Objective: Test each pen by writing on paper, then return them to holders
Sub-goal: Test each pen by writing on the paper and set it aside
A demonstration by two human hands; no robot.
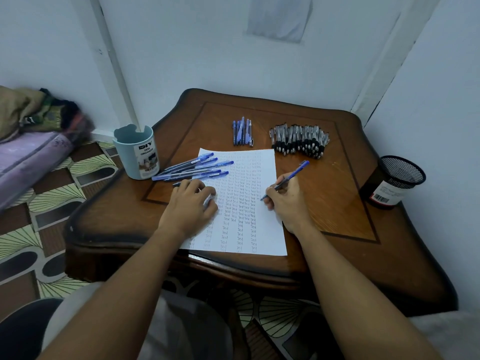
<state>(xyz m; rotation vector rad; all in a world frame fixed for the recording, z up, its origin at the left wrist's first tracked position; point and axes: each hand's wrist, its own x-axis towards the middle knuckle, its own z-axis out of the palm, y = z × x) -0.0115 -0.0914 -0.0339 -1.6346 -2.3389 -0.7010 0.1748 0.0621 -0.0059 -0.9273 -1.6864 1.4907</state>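
A white sheet of paper (262,178) covered with columns of the word "Test" lies on the wooden table (337,203). My right hand (288,201) grips a blue pen (293,175) with its tip on the paper's right side. My left hand (192,203) rests on the paper's left edge, fingers curled over something pale and blurred. Several blue pens (194,168) lie loose beside a light blue pen holder (136,152). A small bunch of blue pens (243,132) and a large pile of black pens (300,139) lie at the back. A black mesh holder (392,181) stands at the right.
The table stands in a corner between white walls. To the left, bundled cloth and a purple roll (31,154) lie on a patterned floor (39,229). The table's front edge is near my lap.
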